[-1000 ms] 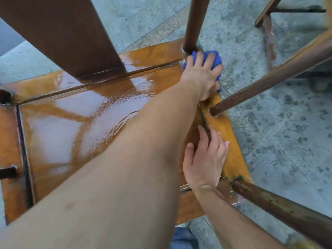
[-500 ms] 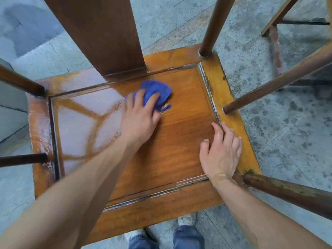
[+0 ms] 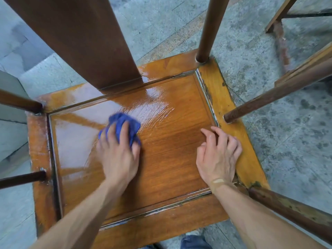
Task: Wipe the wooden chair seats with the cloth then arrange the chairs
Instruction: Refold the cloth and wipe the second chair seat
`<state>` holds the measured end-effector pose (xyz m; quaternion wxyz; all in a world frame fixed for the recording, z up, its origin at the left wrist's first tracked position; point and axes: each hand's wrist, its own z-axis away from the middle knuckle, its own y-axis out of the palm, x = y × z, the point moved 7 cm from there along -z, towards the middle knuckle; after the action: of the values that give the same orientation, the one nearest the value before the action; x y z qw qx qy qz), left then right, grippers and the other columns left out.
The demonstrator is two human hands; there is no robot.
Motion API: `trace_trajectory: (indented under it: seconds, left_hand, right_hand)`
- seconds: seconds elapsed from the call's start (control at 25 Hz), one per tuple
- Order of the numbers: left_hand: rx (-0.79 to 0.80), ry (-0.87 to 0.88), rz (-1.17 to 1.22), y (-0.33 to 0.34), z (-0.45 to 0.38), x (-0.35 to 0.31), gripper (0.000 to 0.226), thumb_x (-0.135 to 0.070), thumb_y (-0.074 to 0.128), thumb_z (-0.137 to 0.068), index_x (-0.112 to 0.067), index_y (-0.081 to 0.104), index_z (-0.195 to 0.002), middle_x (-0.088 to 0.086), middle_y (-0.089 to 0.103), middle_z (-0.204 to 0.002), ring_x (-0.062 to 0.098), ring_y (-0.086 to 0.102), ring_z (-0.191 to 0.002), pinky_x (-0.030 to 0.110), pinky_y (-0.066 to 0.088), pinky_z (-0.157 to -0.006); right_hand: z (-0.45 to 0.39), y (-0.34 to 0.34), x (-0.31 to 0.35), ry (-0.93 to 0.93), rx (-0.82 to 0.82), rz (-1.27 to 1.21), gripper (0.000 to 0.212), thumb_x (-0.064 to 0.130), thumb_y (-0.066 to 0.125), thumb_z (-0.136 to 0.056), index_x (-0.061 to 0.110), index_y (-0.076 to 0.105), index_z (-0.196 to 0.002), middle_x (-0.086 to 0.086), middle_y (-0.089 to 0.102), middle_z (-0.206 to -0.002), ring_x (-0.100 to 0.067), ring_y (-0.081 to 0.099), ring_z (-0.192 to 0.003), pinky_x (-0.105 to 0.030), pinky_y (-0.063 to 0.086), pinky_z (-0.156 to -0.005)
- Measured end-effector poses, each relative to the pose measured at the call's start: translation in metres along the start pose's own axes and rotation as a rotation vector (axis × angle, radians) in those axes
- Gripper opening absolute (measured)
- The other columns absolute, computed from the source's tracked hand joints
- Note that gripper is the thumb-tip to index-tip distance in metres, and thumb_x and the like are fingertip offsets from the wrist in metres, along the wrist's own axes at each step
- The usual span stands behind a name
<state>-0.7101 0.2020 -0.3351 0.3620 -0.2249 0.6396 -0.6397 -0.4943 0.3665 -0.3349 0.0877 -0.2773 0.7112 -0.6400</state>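
An orange-brown wooden chair seat (image 3: 168, 159) fills the middle of the view, with a recessed centre panel and a raised frame. Its far and left parts shine wet. My left hand (image 3: 118, 155) presses a bunched blue cloth (image 3: 124, 126) onto the panel left of centre; the hand is motion-blurred. My right hand (image 3: 218, 157) rests flat-curled on the panel's right edge, against the frame, holding nothing. The dark back slat (image 3: 80, 42) rises from the seat's far edge.
Round dark spindles stand around the seat: one at the far right corner (image 3: 210, 27), two on the right (image 3: 280, 94) (image 3: 291, 212), two on the left (image 3: 19, 103). Another chair's legs (image 3: 280, 15) stand at upper right on the stained grey stone floor (image 3: 287, 141).
My left hand has swept the cloth from the far right corner across the panel to left of centre, leaving wet streaks. My right hand has curled slightly and stayed at the right edge.
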Motion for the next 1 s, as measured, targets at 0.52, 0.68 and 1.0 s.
trace_trajectory:
  seconds: [0.52,0.68,1.0]
  left_hand:
    - [0.116,0.682,-0.199,0.022,-0.118,-0.212,0.062,-0.045,0.029,-0.083,-0.017,0.049,-0.134,0.016,0.052,-0.127,0.039,0.048,-0.117,0.05,0.038,-0.098]
    - [0.172,0.771,-0.157,0.03,-0.032,-0.216,0.063,-0.045,0.036,-0.081,-0.02,0.049,-0.137,0.013,0.052,-0.127,0.037,0.046,-0.121,0.051,0.034,-0.102]
    - [0.311,1.063,0.106,0.041,0.15,-0.208,0.04,-0.035,0.06,-0.08,-0.021,0.064,-0.118,0.012,0.06,-0.126,0.039,0.048,-0.127,0.057,0.031,-0.111]
  right_hand:
    - [-0.012,-0.02,-0.017,0.313,-0.166,-0.356,0.038,0.021,0.048,-0.085,0.01,0.056,-0.121,-0.01,0.053,-0.136,-0.023,0.056,-0.103,-0.043,0.041,-0.084]
    - [-0.029,-0.04,-0.052,0.727,-0.347,-0.701,0.034,0.018,0.042,-0.083,0.003,0.061,-0.107,-0.02,0.06,-0.117,-0.035,0.058,-0.104,-0.037,0.037,-0.085]
    - [-0.027,-0.057,-0.022,0.488,0.12,-0.443,0.034,0.032,0.035,-0.08,0.033,0.069,-0.077,-0.004,0.072,-0.102,-0.032,0.059,-0.106,-0.041,0.044,-0.095]
